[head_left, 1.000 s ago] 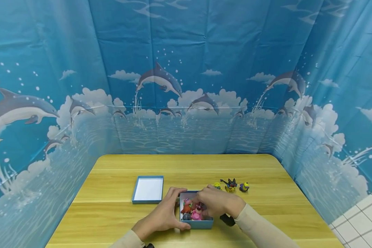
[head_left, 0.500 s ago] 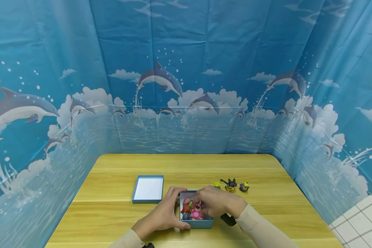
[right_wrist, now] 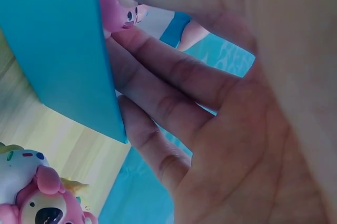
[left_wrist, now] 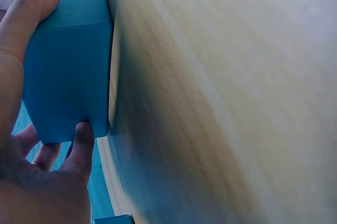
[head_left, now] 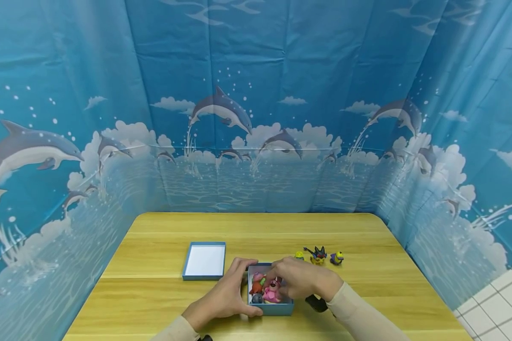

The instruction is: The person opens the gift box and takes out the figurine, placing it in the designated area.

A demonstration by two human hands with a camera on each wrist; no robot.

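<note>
Blue dolphin-printed sheeting point(head_left: 256, 71) surrounds a yellow wood-grain bench point(head_left: 145, 255). On it, the left hand point(head_left: 226, 296) grips an open blue rectangular box point(head_left: 277, 309), thumb at the near side, fingers at the far side. The right hand point(head_left: 305, 277) has its fingers inside the box, near a small pink bear figure point(head_left: 272, 293); whether they hold anything I cannot tell. An orange-red toy figure point(head_left: 256, 287) lies inside too. Behind the right hand stands a black-eared yellow figure point(head_left: 318, 256); left lies a shallow blue tray with a white inside point(head_left: 204, 278).

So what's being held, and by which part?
The left hand holds the open blue rectangular box by its left corners. Whether the right hand holds anything inside can't be told.
</note>
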